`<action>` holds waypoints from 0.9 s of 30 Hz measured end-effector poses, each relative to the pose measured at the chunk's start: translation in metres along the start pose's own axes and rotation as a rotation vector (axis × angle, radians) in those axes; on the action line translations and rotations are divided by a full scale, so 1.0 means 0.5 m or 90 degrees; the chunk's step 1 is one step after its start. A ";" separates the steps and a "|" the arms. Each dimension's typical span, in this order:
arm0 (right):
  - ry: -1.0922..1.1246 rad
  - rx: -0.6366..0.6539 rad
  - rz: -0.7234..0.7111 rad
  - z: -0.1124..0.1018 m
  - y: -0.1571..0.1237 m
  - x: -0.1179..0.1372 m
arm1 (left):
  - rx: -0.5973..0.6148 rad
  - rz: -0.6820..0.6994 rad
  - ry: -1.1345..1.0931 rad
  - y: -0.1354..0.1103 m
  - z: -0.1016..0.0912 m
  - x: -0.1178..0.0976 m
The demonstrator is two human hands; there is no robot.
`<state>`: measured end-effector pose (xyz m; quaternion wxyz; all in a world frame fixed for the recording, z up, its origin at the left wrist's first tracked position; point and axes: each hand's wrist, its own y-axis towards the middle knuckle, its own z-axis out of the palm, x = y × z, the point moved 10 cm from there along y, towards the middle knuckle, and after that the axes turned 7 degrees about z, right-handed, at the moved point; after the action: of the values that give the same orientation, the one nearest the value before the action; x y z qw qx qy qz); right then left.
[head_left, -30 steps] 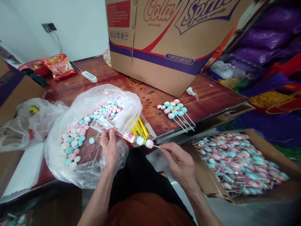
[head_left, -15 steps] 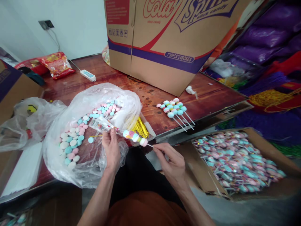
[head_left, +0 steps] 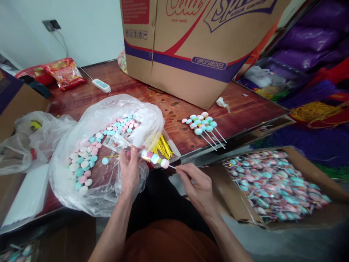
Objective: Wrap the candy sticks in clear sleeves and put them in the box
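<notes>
A candy skewer with pink, white, blue and green pieces lies between my two hands. My right hand pinches the bare end of its white stick. With thumb and fingers my left hand grips a small clear wrapper, whose printed part shows by the fingertips; the candy's far end appears to be inside it. Printed clear wrappers lie just beyond my left hand. Loose pink, white and blue candies are spread in a large clear plastic bag. Gold twist ties sit in a tray beyond the skewer.
Several unwrapped candy skewers lie on the table at right. A large carton stands behind. To the lower right, an open box holds many wrapped candies. A red packet and a white power strip are at back left.
My right hand and the skewer have shifted slightly left, toward my left hand. The candy sits a little closer to my left fingers. Both hands keep their grip.
</notes>
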<state>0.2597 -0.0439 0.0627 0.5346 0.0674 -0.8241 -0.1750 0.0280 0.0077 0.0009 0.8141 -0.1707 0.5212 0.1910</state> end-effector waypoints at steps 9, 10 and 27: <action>-0.058 0.061 0.043 0.016 0.001 -0.006 | 0.081 -0.089 -0.055 -0.004 0.025 0.025; -0.056 0.061 0.051 0.018 0.000 -0.008 | 0.083 -0.087 -0.059 -0.006 0.027 0.026; 0.081 0.121 0.221 0.052 -0.025 -0.053 | 0.108 -0.117 -0.018 -0.023 0.038 0.045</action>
<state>0.2465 -0.0420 0.0259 0.5988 -0.0142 -0.8007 0.0030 0.0568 0.0098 -0.0113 0.8471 -0.1457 0.5058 0.0729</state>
